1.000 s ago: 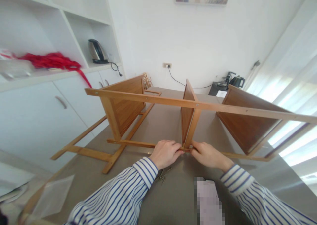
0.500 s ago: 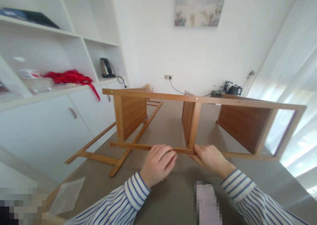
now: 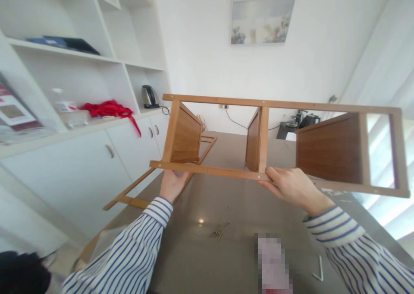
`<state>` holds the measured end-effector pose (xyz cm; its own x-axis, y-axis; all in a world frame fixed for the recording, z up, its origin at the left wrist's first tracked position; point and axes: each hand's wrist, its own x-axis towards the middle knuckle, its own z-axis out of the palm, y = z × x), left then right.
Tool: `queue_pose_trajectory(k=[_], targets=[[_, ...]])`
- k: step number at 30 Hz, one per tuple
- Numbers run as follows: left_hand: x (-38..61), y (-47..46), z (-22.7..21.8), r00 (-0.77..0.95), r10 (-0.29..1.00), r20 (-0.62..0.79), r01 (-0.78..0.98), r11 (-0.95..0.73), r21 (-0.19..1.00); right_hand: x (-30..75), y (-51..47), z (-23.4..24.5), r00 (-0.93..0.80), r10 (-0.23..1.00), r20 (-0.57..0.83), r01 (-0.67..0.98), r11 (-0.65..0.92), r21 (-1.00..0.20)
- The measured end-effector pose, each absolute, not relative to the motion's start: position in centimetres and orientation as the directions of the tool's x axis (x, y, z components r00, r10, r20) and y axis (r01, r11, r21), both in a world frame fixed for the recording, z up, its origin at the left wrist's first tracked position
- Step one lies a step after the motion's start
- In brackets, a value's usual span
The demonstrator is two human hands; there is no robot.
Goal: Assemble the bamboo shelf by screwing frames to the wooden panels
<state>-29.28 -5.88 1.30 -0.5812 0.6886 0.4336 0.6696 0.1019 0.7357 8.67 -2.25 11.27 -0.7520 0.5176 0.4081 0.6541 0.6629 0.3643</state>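
Note:
A wooden shelf frame (image 3: 233, 173) lies on its side, with panels set between its rails, lifted and tilted above the table. My right hand (image 3: 291, 188) is closed around its lower rail beside the middle crosspiece. Under the left end of the same rail, my left hand (image 3: 174, 184) grips from below, its fingers partly hidden behind the wood. A separate wooden side frame (image 3: 131, 201) lies on the table behind my left forearm. Several screws (image 3: 218, 231) lie loose in front of me, and an L-shaped hex key (image 3: 320, 269) rests near my right sleeve.
The grey table (image 3: 194, 268) also bears a blurred-out pinkish object (image 3: 274, 259) and a clear plastic bag (image 3: 106, 242). White cabinets (image 3: 87, 169) run along the left, with a kettle (image 3: 149, 97) and red cloth (image 3: 108, 109) on them. Another kettle (image 3: 309, 120) stands at the far right.
The shelf frame has risen and tilted, its near rail lifting away from the table. My left hand has moved left along the rail to its underside; my right hand keeps its hold.

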Motion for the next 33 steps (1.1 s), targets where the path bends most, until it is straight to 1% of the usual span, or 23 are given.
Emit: queue_pose_trajectory(k=[2,8,10,12,15,17,18,19,20,21,22,23,24,25,26,27,28,29,31,33], targets=[[-29.8,-5.1,1.8,-0.587,0.669,0.457,0.672,0.087,0.735,8.9,-2.4,11.8,-0.751,0.505,0.425,0.654,0.654,0.38],[-30.3,-2.2,2.6,-0.591,0.671,0.447,0.658,0.081,0.748,9.4,-2.2,13.2,-0.742,0.465,0.483,0.665,0.6,0.445],[-30.4,-1.4,3.0,-0.623,0.647,0.439,0.656,0.127,0.744,9.6,-2.0,13.8,-0.731,0.452,0.512,0.676,0.583,0.451],[-30.4,-0.7,3.3,-0.649,0.638,0.414,0.665,0.212,0.716,10.0,-1.8,14.3,-0.712,0.428,0.556,0.69,0.573,0.442],[-30.3,-0.2,3.8,-0.656,0.652,0.38,0.686,0.306,0.66,11.4,-1.6,14.1,-0.662,0.361,0.657,0.709,0.587,0.391],[-30.4,0.1,3.9,-0.64,0.661,0.391,0.704,0.301,0.644,13.4,-1.7,12.9,-0.551,0.326,0.768,0.754,0.589,0.291],[-30.4,0.1,3.9,-0.628,0.667,0.4,0.713,0.288,0.64,14.7,-1.8,11.9,-0.43,0.333,0.839,0.808,0.557,0.193],[-30.5,0.2,3.9,-0.617,0.672,0.41,0.721,0.274,0.637,16.2,-1.9,10.9,-0.262,0.345,0.901,0.863,0.501,0.059],[-30.6,0.2,3.9,-0.608,0.675,0.417,0.727,0.264,0.634,17.8,-2.0,9.7,-0.06,0.372,0.926,0.907,0.409,-0.105],[-30.7,0.3,3.8,-0.603,0.675,0.425,0.733,0.258,0.629,19.6,-2.1,8.5,0.142,0.4,0.905,0.916,0.295,-0.273],[-30.8,0.4,3.9,-0.598,0.674,0.433,0.739,0.257,0.623,21.3,-2.0,7.3,0.301,0.436,0.848,0.896,0.176,-0.408],[-30.9,0.5,3.9,-0.594,0.675,0.438,0.745,0.256,0.615,22.9,-1.8,6.1,0.434,0.456,0.777,0.852,0.071,-0.518],[-31.0,0.6,4.0,-0.59,0.674,0.445,0.752,0.257,0.608,24.4,-1.5,5.1,0.53,0.468,0.707,0.801,-0.003,-0.598],[-31.1,0.7,4.1,-0.587,0.676,0.446,0.756,0.261,0.6,25.5,-0.9,4.3,0.564,0.521,0.641,0.77,-0.051,-0.636],[-31.1,0.8,4.2,-0.588,0.679,0.44,0.757,0.271,0.594,26.3,-0.1,3.6,0.535,0.615,0.579,0.763,-0.058,-0.644],[-31.2,0.9,4.3,-0.594,0.683,0.425,0.754,0.289,0.59,26.7,0.8,3.1,0.47,0.705,0.531,0.768,-0.03,-0.64],[-31.2,1.0,4.4,-0.603,0.686,0.407,0.748,0.308,0.589,26.7,1.8,2.8,0.391,0.763,0.515,0.789,0.01,-0.615],[-31.2,1.0,4.4,-0.612,0.685,0.394,0.74,0.323,0.589,26.5,3.0,2.6,0.337,0.78,0.527,0.823,0.028,-0.567],[-31.2,1.0,4.5,-0.618,0.681,0.394,0.735,0.322,0.596,25.4,5.2,2.5,0.302,0.783,0.544,0.842,0.048,-0.537],[-31.1,0.9,4.6,-0.604,0.673,0.426,0.744,0.284,0.605,24.4,7.3,2.6,0.292,0.773,0.563,0.852,0.056,-0.52]])
